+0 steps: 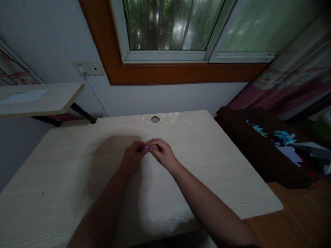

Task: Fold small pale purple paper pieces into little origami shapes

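A small purple object (pixel 146 147) shows between my two hands, above the middle of the pale wooden desk (pixel 207 165). Its kind is too small to make out. My left hand (pixel 133 154) is closed, thumb and fingers pinched on the object's left side. From the other side my right hand (pixel 161 151) is closed too, its fingertips pressed together at the object's right end. The fingertips of both hands nearly meet there. Most of the object is hidden behind the fingers.
A round cable hole (pixel 155 119) lies near the desk's back edge. At the left a raised shelf (pixel 59 100) on black legs bears a paper sheet (pixel 24 96). A white cord (pixel 95 94) hangs from the wall socket (pixel 88 68). Dark brown furniture (pixel 248 144) with clutter stands right.
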The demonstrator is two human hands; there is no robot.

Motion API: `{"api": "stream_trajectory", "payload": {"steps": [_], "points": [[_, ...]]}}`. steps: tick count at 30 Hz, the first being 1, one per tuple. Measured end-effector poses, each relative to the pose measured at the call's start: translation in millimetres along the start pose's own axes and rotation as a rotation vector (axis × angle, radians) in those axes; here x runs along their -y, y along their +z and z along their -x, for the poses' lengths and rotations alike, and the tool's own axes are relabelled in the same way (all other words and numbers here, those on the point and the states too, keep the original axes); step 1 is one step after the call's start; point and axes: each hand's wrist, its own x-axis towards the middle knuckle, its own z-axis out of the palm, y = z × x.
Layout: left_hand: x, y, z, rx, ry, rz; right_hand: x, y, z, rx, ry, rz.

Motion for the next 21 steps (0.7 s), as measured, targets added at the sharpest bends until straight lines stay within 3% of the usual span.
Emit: {"api": "stream_trajectory", "payload": {"steps": [10, 21], "points": [[-2.1, -2.1, -0.3, 0.08, -0.022, 0.206, -5.6, 1.1, 1.3, -0.004, 0.067, -0.05], [3.4, -0.8, -0.1, 0.09, -0.053, 0.262, -9.9, 1.9, 0.5, 0.002, 0.137, -0.12]]}}
